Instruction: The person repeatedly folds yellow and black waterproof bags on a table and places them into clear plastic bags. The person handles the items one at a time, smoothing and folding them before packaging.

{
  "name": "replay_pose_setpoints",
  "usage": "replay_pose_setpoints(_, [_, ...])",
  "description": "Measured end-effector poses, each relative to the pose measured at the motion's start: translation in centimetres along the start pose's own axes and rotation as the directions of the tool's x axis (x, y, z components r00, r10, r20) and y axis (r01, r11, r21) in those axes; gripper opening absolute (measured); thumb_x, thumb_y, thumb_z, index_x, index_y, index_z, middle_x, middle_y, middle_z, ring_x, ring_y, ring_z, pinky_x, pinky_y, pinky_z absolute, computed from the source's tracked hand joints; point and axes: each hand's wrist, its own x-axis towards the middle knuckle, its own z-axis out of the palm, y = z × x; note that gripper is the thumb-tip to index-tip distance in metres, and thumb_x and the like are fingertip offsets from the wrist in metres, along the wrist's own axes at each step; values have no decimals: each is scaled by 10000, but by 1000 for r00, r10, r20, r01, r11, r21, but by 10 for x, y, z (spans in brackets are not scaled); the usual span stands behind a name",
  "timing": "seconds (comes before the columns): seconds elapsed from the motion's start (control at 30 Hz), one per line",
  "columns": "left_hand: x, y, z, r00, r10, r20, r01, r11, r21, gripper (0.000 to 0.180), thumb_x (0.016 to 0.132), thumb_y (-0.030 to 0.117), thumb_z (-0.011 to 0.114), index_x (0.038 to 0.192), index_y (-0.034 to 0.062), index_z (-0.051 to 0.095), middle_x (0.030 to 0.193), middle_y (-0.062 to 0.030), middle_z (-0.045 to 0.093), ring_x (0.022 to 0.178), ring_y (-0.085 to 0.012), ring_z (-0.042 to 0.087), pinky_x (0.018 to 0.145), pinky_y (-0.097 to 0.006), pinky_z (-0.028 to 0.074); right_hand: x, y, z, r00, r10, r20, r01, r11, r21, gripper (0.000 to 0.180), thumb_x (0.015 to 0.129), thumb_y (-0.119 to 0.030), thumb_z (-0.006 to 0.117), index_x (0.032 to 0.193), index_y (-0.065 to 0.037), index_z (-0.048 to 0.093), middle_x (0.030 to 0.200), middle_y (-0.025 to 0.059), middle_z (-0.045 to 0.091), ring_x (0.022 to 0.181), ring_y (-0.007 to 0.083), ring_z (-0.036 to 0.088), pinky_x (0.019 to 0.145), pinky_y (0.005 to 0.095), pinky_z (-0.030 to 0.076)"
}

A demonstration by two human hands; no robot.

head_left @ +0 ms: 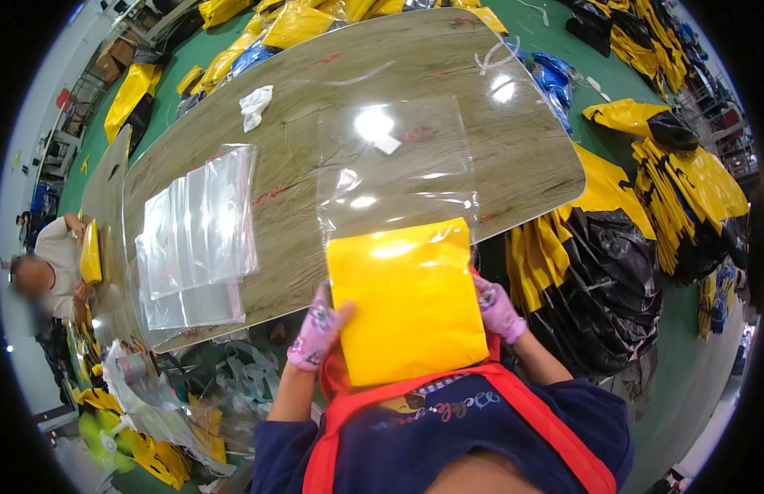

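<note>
A folded yellow garment [408,300] sits in the lower middle of the frame, at the near edge of the tabletop [316,90], its upper end slid into the mouth of a clear plastic bag [394,165] that lies flat on the wood above it. The left hand [318,327], in a pink patterned glove, grips the garment's left edge with the thumb on top. The right hand [497,309], gloved the same way, holds the right edge, its fingers curled around the side and partly hidden behind the yellow fabric.

Left of the garment, in the middle left of the frame, a stack of clear bags [199,235] lies spread on the tabletop. A crumpled white cloth [255,105] lies toward the upper left, and a small white slip [387,145] rests on the bag near the bright glare.

At the right of the frame, piles of yellow and black garments [686,198] cover the green floor [637,90], and more lie along the top edge. At the far left, another person [57,263] sits at the table holding something yellow.
</note>
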Motion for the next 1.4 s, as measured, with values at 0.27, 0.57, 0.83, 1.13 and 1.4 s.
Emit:
replay_pose_setpoints(0.27, [-10, -10, -4, 982, 55, 183, -116, 932, 343, 554, 871, 246, 675, 1293, -15, 430, 1146, -96, 619, 1040, -197, 603, 863, -290, 472, 29, -70, 10, 992, 106, 66, -118, 970, 212, 423, 924, -229, 617, 1256, 5, 498, 1061, 59, 648, 863, 112, 603, 774, 276, 509])
replay_pose_setpoints(0.57, [-48, -21, -24, 899, -219, 380, 178, 974, 140, 679, 804, 184, 738, 1371, 9, 408, 1318, -71, 516, 1215, -192, 469, 1031, -330, 366, -5, -20, -22, 777, 288, 560, -243, 958, -155, 463, 958, -305, 550, 1315, -18, 478, 1221, 81, 593, 1087, 151, 567, 929, 299, 455])
replay_pose_setpoints(0.83, [-15, -9, -7, 993, -95, 72, 92, 995, 41, 374, 905, 125, 589, 1246, -11, 517, 1088, -66, 644, 959, -170, 605, 856, -311, 489, 19, -55, 26, 887, 296, 354, -327, 945, 31, 523, 845, -227, 695, 1278, -27, 480, 1225, 92, 572, 1064, 168, 570, 834, 311, 499])
replay_pose_setpoints(1.13, [-58, -45, -17, 943, -165, 287, 108, 973, 203, 585, 772, 149, 742, 1286, 3, 503, 1217, -94, 602, 1118, -218, 568, 952, -336, 443, -41, -54, 16, 993, 111, 32, -108, 991, -79, 545, 908, -253, 631, 1353, 1, 446, 1298, 87, 538, 1185, 192, 507, 1012, 304, 373])
replay_pose_setpoints(1.4, [0, -59, 87, 843, 465, -271, -456, 884, 98, 355, 817, 70, 703, 1145, -6, 590, 1056, -78, 662, 938, -186, 621, 871, -305, 463, 23, -73, 35, 953, 61, -295, 158, 733, 662, 635, 822, -216, 723, 1346, -55, 403, 1177, 34, 577, 1011, 138, 579, 844, 273, 484])
